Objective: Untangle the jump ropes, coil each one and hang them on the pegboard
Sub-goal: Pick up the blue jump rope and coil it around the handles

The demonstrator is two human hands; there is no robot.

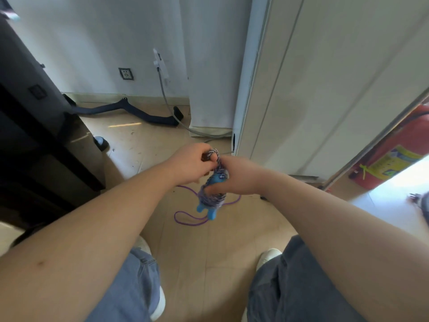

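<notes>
A jump rope with blue handles [210, 209] is wound into a tight bundle of purple-and-white striped cord [212, 196] that hangs between my hands at mid-frame. My right hand [239, 175] grips the bundle from the right, thumb under the wraps. Pinched in my left hand [190, 163] is a loop of the striped cord [214, 152] at the top, along with a dark brown piece. A second, plain purple rope [185, 219] lies in loose loops on the floor below the bundle. No pegboard is in view.
A black cabinet [34, 126] stands at the left. White panels [313, 89] rise at the right, with a red fire extinguisher [394, 149] beyond them. A black curved bar [130, 110] and a grey cable [169, 103] lie by the far wall. My shoes and jeans fill the bottom.
</notes>
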